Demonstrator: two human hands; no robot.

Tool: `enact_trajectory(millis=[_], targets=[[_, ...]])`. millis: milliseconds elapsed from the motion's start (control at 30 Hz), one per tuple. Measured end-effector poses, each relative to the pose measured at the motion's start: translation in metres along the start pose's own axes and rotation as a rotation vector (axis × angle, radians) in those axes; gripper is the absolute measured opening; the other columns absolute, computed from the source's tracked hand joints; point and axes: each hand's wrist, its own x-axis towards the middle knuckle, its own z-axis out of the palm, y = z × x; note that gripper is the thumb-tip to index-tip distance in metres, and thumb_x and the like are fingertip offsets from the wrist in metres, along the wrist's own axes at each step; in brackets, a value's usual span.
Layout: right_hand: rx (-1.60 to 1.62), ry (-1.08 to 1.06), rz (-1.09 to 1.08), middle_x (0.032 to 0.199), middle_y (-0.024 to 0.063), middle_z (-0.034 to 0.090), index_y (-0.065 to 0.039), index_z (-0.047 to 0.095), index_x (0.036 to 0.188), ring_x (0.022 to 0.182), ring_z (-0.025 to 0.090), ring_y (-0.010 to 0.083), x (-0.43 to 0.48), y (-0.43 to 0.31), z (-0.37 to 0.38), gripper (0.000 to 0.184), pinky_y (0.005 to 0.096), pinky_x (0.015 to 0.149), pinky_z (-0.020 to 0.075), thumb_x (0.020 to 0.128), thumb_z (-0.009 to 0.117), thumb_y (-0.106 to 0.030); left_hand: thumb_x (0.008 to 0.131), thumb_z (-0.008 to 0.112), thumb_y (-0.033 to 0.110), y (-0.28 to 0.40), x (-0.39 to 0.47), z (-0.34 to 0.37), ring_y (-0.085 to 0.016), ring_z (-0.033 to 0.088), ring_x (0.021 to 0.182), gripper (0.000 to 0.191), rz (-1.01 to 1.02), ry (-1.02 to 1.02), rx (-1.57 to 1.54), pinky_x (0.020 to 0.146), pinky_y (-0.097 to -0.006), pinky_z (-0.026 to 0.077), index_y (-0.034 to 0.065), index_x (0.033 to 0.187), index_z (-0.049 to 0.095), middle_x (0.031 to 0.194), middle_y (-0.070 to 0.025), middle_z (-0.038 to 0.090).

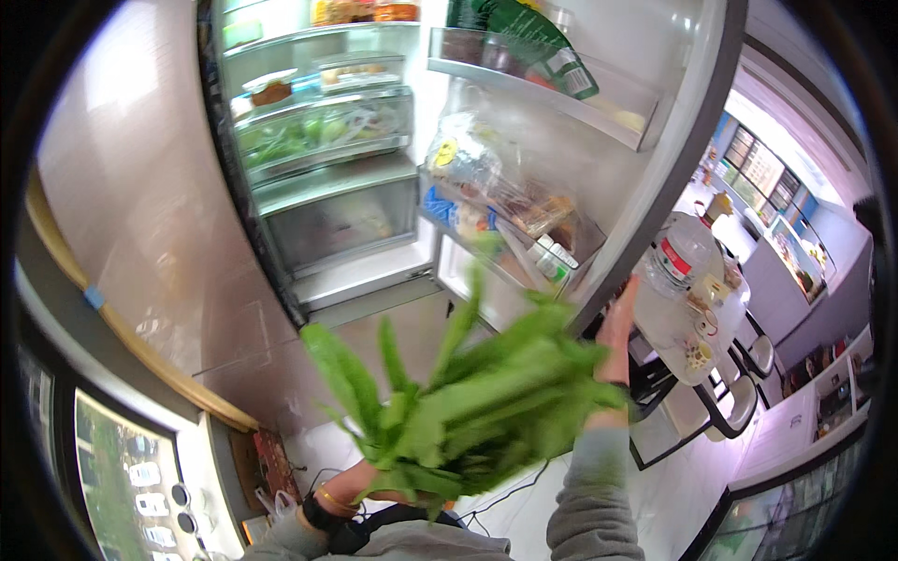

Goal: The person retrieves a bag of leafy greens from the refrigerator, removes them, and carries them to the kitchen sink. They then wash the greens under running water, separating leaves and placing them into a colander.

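Note:
A large bunch of leafy green vegetables (pixel 491 393), blurred by motion, lies across my left hand (pixel 351 484), which grips it from below at its left end. The leaves hide most of those fingers. My right hand (pixel 619 319) is raised beside the bunch, its palm side towards the edge of the refrigerator door (pixel 666 168). It holds nothing that I can see, though leaves cover part of the wrist. Before me the refrigerator (pixel 337 182) stands open, with greens in a clear drawer (pixel 323 137) and bags in the door shelf (pixel 596 245).
Right of the door is a dining table (pixel 652 336) with a large clear plastic bottle (pixel 677 259) and cups, chairs (pixel 736 410) beside it. Cables (pixel 501 501) run over the floor. A window (pixel 126 477) lies at lower left.

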Motion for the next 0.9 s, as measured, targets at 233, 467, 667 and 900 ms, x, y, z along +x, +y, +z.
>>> enact_trajectory(millis=[233, 467, 667, 900], targets=[[-0.029, -0.282, -0.052, 0.119, 0.0084, 0.051, -0.003, 0.046, 0.122, 0.109, 0.047, 0.0185, -0.143, 0.019, 0.042, 0.052, 0.0335, 0.094, 0.0324, 0.094, 0.026, -0.042, 0.061, 0.076, 0.009, 0.043, -0.065, -0.005, -0.017, 0.053, 0.095, 0.060, 0.049, 0.014, -0.077, 0.082, -0.0310, 0.044, 0.0038, 0.114, 0.050, 0.108, -0.0079, 0.056], [-0.302, -0.887, 0.152, 0.098, 0.0055, 0.059, 0.003, 0.053, 0.111, 0.088, 0.053, 0.0141, -0.247, -0.020, 0.067, 0.037, 0.0287, 0.079, 0.0426, 0.090, 0.046, -0.027, 0.067, 0.074, 0.007, 0.052, -0.129, -0.014, -0.018, 0.050, 0.101, 0.064, -0.015, 0.044, -0.163, 0.087, -0.0313, 0.042, 0.0043, 0.122, 0.041, 0.119, -0.0077, 0.050], [-0.498, -0.498, 0.118, 0.087, 0.0052, 0.063, 0.001, 0.054, 0.109, 0.079, 0.057, 0.0112, -0.273, 0.002, -0.039, 0.028, 0.0246, 0.078, 0.0436, 0.088, 0.048, -0.016, 0.072, 0.069, 0.003, 0.044, -0.128, 0.007, -0.017, 0.050, 0.102, 0.054, -0.427, 0.162, -0.479, 0.086, -0.0311, 0.042, 0.0020, 0.120, 0.043, 0.112, -0.0068, 0.054], [-0.314, 0.016, 0.389, 0.089, 0.0095, 0.062, 0.002, 0.053, 0.111, 0.087, 0.059, 0.0145, -0.409, 0.005, -0.264, 0.032, 0.0258, 0.079, 0.0453, 0.088, 0.051, -0.021, 0.074, 0.067, 0.006, 0.003, -0.004, 0.116, -0.018, 0.050, 0.101, 0.052, -0.423, -0.101, -0.370, 0.085, -0.0316, 0.041, 0.0022, 0.120, 0.044, 0.112, -0.0069, 0.054]])
